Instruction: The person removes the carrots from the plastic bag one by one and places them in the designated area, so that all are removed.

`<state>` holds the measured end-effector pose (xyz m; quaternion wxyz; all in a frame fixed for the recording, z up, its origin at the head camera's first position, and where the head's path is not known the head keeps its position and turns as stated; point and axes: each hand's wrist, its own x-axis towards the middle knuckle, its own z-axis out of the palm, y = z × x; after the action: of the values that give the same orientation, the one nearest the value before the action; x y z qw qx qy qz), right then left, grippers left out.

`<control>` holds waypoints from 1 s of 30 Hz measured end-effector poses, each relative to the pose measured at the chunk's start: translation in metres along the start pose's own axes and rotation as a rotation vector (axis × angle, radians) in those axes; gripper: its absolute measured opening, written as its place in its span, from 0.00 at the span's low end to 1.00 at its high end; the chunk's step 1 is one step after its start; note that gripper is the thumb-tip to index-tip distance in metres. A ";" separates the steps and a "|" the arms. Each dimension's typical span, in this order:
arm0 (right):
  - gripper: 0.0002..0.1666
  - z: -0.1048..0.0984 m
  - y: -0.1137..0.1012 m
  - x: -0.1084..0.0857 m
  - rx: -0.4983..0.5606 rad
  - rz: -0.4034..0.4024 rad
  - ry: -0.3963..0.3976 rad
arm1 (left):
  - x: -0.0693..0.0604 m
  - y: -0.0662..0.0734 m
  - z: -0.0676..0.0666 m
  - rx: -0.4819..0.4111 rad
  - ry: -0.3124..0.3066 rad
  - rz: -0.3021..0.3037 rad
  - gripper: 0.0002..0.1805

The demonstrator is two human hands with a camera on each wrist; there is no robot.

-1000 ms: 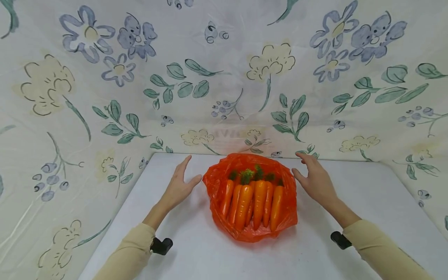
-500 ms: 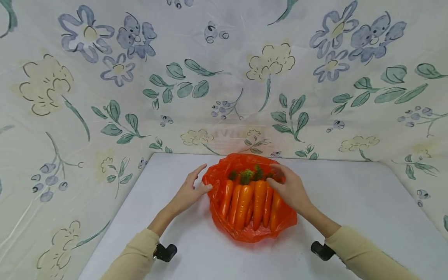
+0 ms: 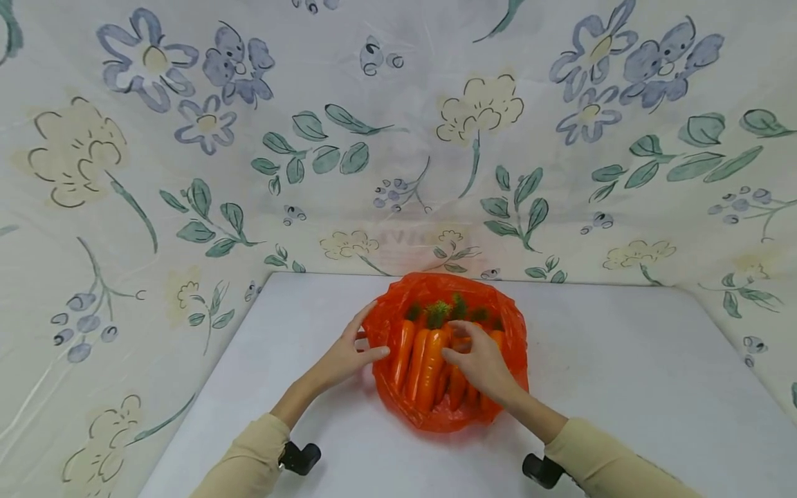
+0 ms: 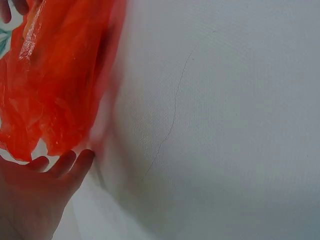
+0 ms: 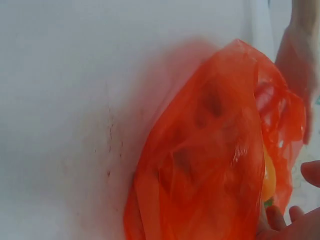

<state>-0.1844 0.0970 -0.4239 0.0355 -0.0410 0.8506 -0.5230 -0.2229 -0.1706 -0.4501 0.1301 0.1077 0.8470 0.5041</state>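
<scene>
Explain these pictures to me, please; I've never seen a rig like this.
There's no machine here, just a person's two bare hands. The head camera looks forward and down; a black camera on each wrist watches that hand's work. On the white table sits an open red plastic bag with carrots inside, green tops at the far end. The left hand is at the bag's left edge; the right hand is over the carrots. Neither visibly grips anything.
</scene>
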 end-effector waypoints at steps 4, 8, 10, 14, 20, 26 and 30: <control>0.28 0.003 0.002 0.001 -0.012 0.013 -0.009 | 0.000 0.001 0.002 0.017 -0.019 -0.015 0.50; 0.29 0.005 0.001 0.003 -0.045 0.013 -0.018 | 0.001 0.000 0.004 0.054 -0.035 -0.037 0.50; 0.31 0.007 -0.001 0.004 -0.058 0.008 -0.029 | 0.002 -0.001 0.004 0.076 -0.042 -0.046 0.49; 0.35 0.015 -0.004 0.004 -0.105 0.018 -0.058 | 0.001 -0.005 0.002 0.091 -0.060 -0.059 0.47; 0.41 0.032 -0.010 0.003 -0.196 0.053 -0.023 | 0.000 -0.010 -0.001 0.058 -0.079 -0.048 0.44; 0.46 0.045 -0.009 0.002 -0.258 0.045 0.028 | -0.001 -0.011 -0.003 0.032 -0.085 -0.038 0.44; 0.49 0.052 -0.009 0.005 -0.293 0.049 0.064 | -0.002 -0.013 -0.004 0.012 -0.087 -0.038 0.43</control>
<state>-0.1839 0.0465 -0.4397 0.0149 -0.0083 0.9192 -0.3934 -0.2233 -0.1805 -0.4599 0.1757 0.1142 0.8454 0.4914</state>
